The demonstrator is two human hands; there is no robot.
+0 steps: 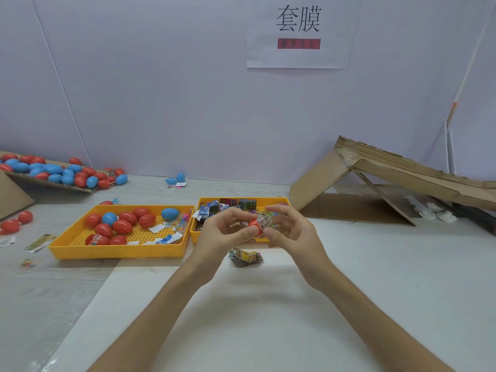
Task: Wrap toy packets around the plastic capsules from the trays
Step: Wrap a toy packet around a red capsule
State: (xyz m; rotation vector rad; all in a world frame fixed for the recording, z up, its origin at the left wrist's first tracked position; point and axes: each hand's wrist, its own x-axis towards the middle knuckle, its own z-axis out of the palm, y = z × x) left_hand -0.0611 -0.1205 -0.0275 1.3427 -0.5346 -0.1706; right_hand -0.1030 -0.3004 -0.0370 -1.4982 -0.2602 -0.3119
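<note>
Pale worktop (349,264) carries a yellow tray (118,255) of spare capsules (122,226), kept within reach. Right of it, the left grip (220,234) pinches a red capsule (255,226) steady, seemingly so the right grip (292,232), pinching the packet (265,219), can sleeve its end.

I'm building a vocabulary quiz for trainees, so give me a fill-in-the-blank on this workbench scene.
The left hand pinches a ____ capsule; the right hand grips the packet partly around it. The left tray is ____ in colour. It holds red and ____ capsules. The right tray holds printed ____.
Missing: red; yellow; blue; packets.
</note>
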